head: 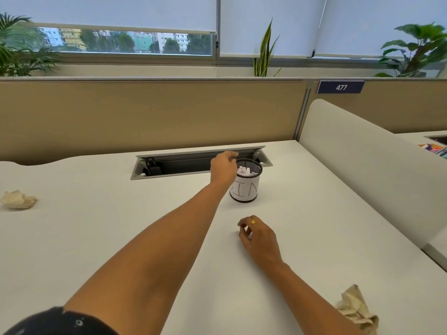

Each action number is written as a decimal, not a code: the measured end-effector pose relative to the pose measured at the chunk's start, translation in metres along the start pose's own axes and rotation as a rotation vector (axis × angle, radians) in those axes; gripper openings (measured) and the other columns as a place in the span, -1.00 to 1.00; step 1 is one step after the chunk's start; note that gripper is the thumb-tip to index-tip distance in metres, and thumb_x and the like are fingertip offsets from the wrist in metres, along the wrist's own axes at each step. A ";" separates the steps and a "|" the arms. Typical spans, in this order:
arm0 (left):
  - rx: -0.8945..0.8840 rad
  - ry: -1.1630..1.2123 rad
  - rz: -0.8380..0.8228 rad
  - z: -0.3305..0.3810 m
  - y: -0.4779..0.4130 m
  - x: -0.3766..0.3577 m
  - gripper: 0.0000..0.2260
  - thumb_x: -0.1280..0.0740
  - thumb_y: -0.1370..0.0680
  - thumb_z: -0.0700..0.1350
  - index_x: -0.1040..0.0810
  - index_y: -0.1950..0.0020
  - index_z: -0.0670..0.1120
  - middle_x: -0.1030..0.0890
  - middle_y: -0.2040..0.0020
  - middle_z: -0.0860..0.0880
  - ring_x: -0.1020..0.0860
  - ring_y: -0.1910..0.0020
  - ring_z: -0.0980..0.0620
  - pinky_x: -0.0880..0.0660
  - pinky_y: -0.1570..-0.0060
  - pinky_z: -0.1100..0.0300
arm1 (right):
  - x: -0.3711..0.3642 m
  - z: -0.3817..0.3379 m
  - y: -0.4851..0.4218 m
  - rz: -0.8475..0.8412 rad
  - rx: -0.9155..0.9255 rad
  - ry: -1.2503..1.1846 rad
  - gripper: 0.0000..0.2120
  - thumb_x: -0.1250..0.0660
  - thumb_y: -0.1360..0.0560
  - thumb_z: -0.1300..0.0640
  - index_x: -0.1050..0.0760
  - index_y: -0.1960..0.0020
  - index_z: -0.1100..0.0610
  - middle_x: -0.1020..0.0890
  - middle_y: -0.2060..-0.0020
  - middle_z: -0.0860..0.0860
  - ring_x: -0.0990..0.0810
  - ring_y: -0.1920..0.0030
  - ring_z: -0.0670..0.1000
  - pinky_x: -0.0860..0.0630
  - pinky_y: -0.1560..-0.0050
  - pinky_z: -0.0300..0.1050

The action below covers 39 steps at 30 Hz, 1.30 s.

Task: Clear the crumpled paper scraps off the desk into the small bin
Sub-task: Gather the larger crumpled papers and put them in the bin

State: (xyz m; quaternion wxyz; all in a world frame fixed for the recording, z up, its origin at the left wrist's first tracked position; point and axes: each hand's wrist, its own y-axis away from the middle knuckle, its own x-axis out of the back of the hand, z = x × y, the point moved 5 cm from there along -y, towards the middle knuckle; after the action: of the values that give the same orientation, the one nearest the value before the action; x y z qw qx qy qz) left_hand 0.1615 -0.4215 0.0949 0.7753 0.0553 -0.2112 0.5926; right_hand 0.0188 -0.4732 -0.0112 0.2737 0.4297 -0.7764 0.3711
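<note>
Fingers (pixel 232 155) of the left hand (pixel 223 166) curl down over the left rim of the small bin (pixel 245 187), seen from behind, so it cannot be told whether they hold anything. The mesh bin, wrapped in a hand-lettered white sheet, stands on the table (pixel 121 226) just in front of an open cable trough (pixel 183 163), with white paper scraps (pixel 246 170) heaped inside. The right hand (pixel 258 234), wearing a gold ring (pixel 252 223), rests on the table nearer the person, fingers loosely curled towards the thumb with nothing visible between them. One crumpled paper ball (pixel 18 199) lies well apart at the table's far left; another crumpled paper (pixel 358 310) lies at the near right, beside the right forearm.
</note>
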 end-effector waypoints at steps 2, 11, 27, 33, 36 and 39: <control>-0.051 -0.113 -0.002 -0.011 0.017 0.002 -0.76 -0.17 -0.58 -0.27 -0.52 -0.20 -0.19 -0.58 -0.19 -0.19 -0.55 -0.14 -0.10 -0.46 -0.15 0.13 | 0.000 0.001 0.005 -0.009 -0.028 -0.005 -0.90 -0.28 -0.48 0.22 -0.55 0.04 0.11 -0.63 0.09 -0.05 -0.56 0.22 -0.08 -0.39 0.18 -0.32; 0.009 -0.445 -0.122 -0.099 0.102 0.025 -0.69 -0.18 -0.58 -0.15 -0.39 -0.32 -0.13 -0.42 -0.36 -0.12 -0.36 -0.35 -0.09 -0.26 -0.36 0.04 | 0.011 0.002 0.044 -0.085 -0.139 0.000 -0.80 -0.20 -0.53 0.21 -0.53 -0.08 0.23 -0.51 -0.15 0.02 -0.52 -0.14 0.02 -0.39 -0.06 -0.25; -0.152 -0.755 -0.182 -0.120 0.190 0.038 -0.59 -0.04 -0.61 -0.01 -0.19 -0.45 -0.07 -0.18 -0.51 -0.05 -0.10 -0.50 0.01 -0.01 -0.49 -0.01 | 0.083 0.026 0.127 -0.032 -0.427 0.787 -0.48 -0.16 -0.53 -0.10 -0.20 -0.44 0.03 -0.18 -0.50 0.06 0.04 -0.52 0.24 0.11 -0.39 0.44; -0.153 -0.735 -0.185 -0.120 0.200 0.042 -0.61 -0.04 -0.62 -0.03 -0.19 -0.45 -0.06 -0.18 -0.51 -0.04 -0.09 -0.50 0.02 0.01 -0.49 0.01 | 0.103 0.047 0.152 0.063 -0.606 0.672 -0.45 -0.15 -0.54 -0.14 -0.19 -0.45 0.07 -0.19 -0.48 0.08 -0.15 -0.47 0.17 -0.22 -0.33 0.25; -0.150 -0.725 -0.184 -0.121 0.203 0.044 -0.61 -0.04 -0.62 -0.04 -0.19 -0.45 -0.06 -0.17 -0.51 -0.04 -0.09 -0.50 0.02 0.01 -0.49 0.02 | 0.105 0.047 0.156 0.107 -0.607 0.660 -0.53 -0.16 -0.55 -0.08 -0.29 -0.40 0.09 -0.30 -0.41 0.06 -0.34 -0.32 0.14 -0.39 -0.11 0.08; -0.146 -0.720 -0.185 -0.122 0.204 0.046 -0.61 -0.03 -0.62 -0.04 -0.20 -0.44 -0.05 -0.17 -0.51 -0.04 -0.09 -0.50 0.02 0.01 -0.49 0.03 | 0.103 0.043 0.152 0.137 -0.563 0.641 -0.67 -0.15 -0.57 0.03 -0.42 -0.29 0.10 -0.43 -0.28 0.03 -0.42 -0.19 0.11 -0.43 0.01 0.00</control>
State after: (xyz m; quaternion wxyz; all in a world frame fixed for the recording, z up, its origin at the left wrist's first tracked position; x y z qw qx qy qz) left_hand 0.0104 -0.2799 -0.0309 0.7037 0.2232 -0.5060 0.4460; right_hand -0.1678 -0.5016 -0.0110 0.5824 0.1487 -0.7498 0.2767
